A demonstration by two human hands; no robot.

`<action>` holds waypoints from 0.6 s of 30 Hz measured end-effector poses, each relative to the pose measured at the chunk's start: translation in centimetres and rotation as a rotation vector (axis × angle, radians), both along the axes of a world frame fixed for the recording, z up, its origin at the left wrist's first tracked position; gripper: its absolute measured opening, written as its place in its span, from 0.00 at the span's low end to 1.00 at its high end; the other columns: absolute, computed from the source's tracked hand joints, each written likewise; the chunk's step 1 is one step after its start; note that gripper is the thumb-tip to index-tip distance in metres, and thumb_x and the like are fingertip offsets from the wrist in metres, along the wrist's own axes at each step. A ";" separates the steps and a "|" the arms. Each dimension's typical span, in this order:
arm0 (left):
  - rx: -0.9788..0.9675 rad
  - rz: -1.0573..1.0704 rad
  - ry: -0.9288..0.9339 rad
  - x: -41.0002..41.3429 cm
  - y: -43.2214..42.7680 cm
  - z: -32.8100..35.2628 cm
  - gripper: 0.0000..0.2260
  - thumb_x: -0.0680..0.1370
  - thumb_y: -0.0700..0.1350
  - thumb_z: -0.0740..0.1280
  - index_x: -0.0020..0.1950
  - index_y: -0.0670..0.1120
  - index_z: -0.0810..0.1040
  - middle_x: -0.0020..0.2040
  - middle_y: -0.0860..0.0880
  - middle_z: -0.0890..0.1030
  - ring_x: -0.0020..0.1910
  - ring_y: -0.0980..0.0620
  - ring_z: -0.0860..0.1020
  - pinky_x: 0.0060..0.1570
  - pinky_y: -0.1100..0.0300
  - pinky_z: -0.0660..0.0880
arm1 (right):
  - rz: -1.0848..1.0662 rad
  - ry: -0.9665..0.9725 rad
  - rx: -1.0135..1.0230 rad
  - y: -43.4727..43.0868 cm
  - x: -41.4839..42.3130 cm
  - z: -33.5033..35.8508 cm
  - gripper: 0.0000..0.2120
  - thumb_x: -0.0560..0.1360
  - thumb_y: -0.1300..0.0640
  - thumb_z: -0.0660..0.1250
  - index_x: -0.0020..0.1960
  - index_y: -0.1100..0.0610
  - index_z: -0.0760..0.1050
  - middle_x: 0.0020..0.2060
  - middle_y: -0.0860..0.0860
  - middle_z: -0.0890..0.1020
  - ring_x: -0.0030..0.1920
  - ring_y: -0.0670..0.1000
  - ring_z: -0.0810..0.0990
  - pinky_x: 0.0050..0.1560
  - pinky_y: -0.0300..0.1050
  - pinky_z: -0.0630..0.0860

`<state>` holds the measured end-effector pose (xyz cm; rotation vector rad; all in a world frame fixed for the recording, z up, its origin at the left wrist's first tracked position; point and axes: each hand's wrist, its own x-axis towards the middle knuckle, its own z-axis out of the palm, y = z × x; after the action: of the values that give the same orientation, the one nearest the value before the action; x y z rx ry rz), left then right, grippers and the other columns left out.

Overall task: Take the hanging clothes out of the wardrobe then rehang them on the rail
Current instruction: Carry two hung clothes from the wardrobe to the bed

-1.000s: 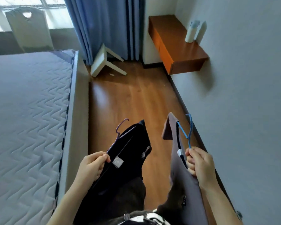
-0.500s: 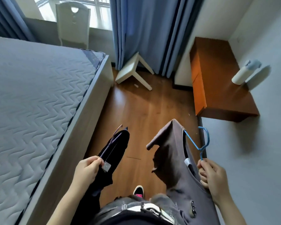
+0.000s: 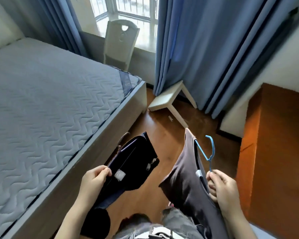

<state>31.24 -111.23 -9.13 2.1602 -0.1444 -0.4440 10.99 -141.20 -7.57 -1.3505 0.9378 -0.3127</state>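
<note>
My left hand (image 3: 93,180) pinches the collar of a black shirt (image 3: 135,163) that hangs on a dark hanger (image 3: 122,140), its hook sticking out toward the bed. My right hand (image 3: 221,185) grips the stem of a blue hanger (image 3: 208,152) carrying a dark grey shirt (image 3: 185,178). Both garments hang in front of me above the wooden floor. No wardrobe or rail is in view.
A bed with a grey quilted mattress (image 3: 50,104) fills the left. A tipped white stool (image 3: 169,100) lies by blue curtains (image 3: 205,49). An orange-brown wall shelf (image 3: 274,144) juts out on the right. A white chair (image 3: 121,40) stands at the window.
My view has swung left and upward, so the window and more of the bed now show. Both hands keep their hold on the garments.
</note>
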 end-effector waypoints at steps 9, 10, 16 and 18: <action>0.010 0.279 -0.025 7.9 -8.2 1.2 0.10 0.71 0.50 0.62 0.36 0.46 0.79 0.35 0.46 0.81 0.39 0.46 0.78 0.43 0.57 0.70 | 0.229 -0.058 -0.040 -15.5 19.0 2.1 0.12 0.79 0.63 0.60 0.36 0.62 0.72 0.24 0.49 0.63 0.23 0.43 0.60 0.24 0.32 0.56; 0.009 0.302 -0.024 9.1 -9.0 0.8 0.11 0.71 0.50 0.62 0.36 0.46 0.79 0.34 0.46 0.81 0.37 0.46 0.77 0.42 0.57 0.70 | 0.243 -0.063 -0.036 -16.9 21.3 1.8 0.12 0.79 0.63 0.60 0.36 0.62 0.71 0.24 0.48 0.63 0.22 0.42 0.60 0.23 0.31 0.56; 0.021 0.377 -0.015 19.1 -15.3 -1.0 0.12 0.76 0.45 0.65 0.33 0.45 0.78 0.29 0.48 0.77 0.29 0.58 0.71 0.34 0.62 0.65 | 0.293 -0.089 -0.027 -23.5 35.8 0.0 0.15 0.80 0.63 0.58 0.35 0.61 0.70 0.21 0.44 0.62 0.20 0.41 0.59 0.22 0.30 0.56; 0.009 0.379 -0.004 23.5 -17.7 -1.0 0.11 0.74 0.47 0.64 0.32 0.48 0.78 0.27 0.52 0.76 0.29 0.58 0.72 0.34 0.62 0.64 | 0.282 -0.097 -0.020 -25.6 40.5 0.0 0.15 0.80 0.64 0.58 0.35 0.61 0.70 0.21 0.44 0.62 0.20 0.41 0.58 0.22 0.29 0.55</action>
<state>54.72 -128.97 -10.14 2.1336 0.2625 -0.2204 51.54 -166.80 -7.56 -1.4520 0.6550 -0.1697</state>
